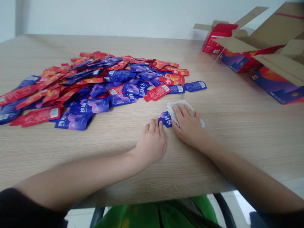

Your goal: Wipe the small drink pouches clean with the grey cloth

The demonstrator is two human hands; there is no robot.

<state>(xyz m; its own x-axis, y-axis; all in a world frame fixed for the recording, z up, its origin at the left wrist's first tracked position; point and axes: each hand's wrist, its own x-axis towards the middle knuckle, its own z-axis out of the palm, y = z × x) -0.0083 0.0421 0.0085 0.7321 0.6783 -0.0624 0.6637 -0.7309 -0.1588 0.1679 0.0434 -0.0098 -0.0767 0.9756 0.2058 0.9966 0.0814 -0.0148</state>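
A small blue sachet (165,119) with white lettering lies flat on the wooden table (213,148), between my two hands. My left hand (151,140) rests on the table, its fingertips against the sachet's left end. My right hand (186,122) presses down on a crumpled white cloth (181,109), which touches the sachet's right end. To the upper left lies a large loose heap of red and blue sachets (99,85), a little beyond my fingers.
A flattened, open cardboard carton (275,41) and printed blue-and-red boxes (275,85) stand at the table's far right, with a red box (217,39) behind them. A white wall rises behind the table. A green-covered chair (154,217) shows below the near edge.
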